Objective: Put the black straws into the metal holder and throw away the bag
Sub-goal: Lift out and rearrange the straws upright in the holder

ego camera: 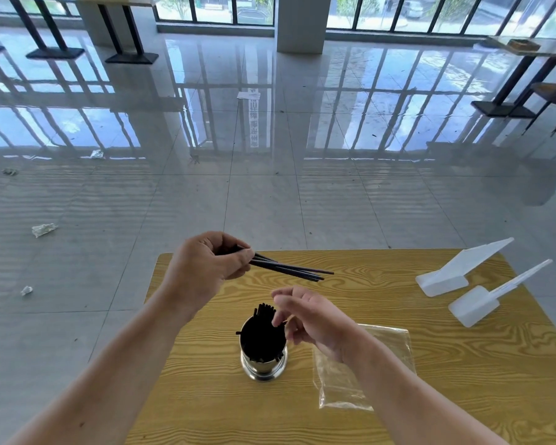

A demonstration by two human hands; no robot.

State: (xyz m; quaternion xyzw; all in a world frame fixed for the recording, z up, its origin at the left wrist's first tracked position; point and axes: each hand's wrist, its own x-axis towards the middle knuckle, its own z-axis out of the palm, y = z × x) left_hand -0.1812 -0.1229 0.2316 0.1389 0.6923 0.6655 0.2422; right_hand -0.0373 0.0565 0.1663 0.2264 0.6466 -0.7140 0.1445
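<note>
Straws in holder: a dense cluster of black straws (263,332) is seen standing upright in the metal holder (263,364), their tips rising just above its rim.
Metal holder: placed near the middle of the wooden table (206,396).
Held straws: a small bundle of black straws (289,270) is gripped at one end and pointed rightward, above the table and well above the holder.
Left hand (211,264): fingers curled round the bundle's end.
Right hand (308,316): held just beside the standing straws, fingers loosely bent, nothing gripped.
Bag: a clear plastic bag (341,390) is laid flat right of the holder, partly covered by the right forearm.
Far right: two white plastic scoops (463,277) are laid on the table.
</note>
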